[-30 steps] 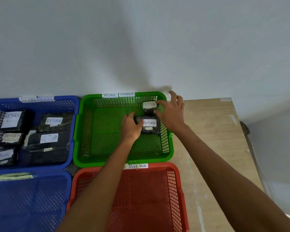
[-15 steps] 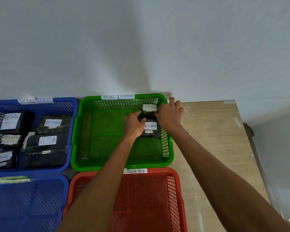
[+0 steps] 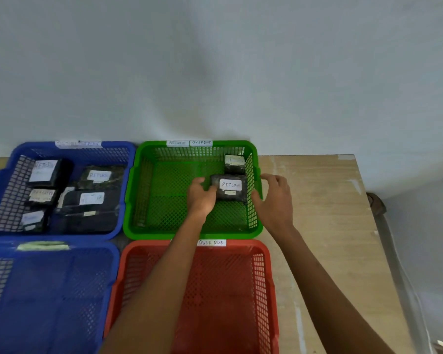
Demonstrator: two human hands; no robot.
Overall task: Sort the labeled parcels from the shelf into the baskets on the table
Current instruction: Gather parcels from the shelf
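Observation:
A black parcel labelled RETURN lies flat in the right half of the green basket. A second small parcel sits behind it in the basket's back right corner. My left hand is inside the basket, its curled fingers and thumb holding the left edge of the RETURN parcel. My right hand hovers outside the basket's right wall, fingers loosely curved and holding nothing.
A blue basket at the back left holds several black RETURN parcels. A second blue basket sits front left, and a red basket labelled OVERDUE lies under my forearms. Bare wooden table extends right; a wall stands behind.
My right hand has come off the parcels and moved right, out over the green basket's wall. My left hand has stayed at the RETURN parcel, which now lies flat.

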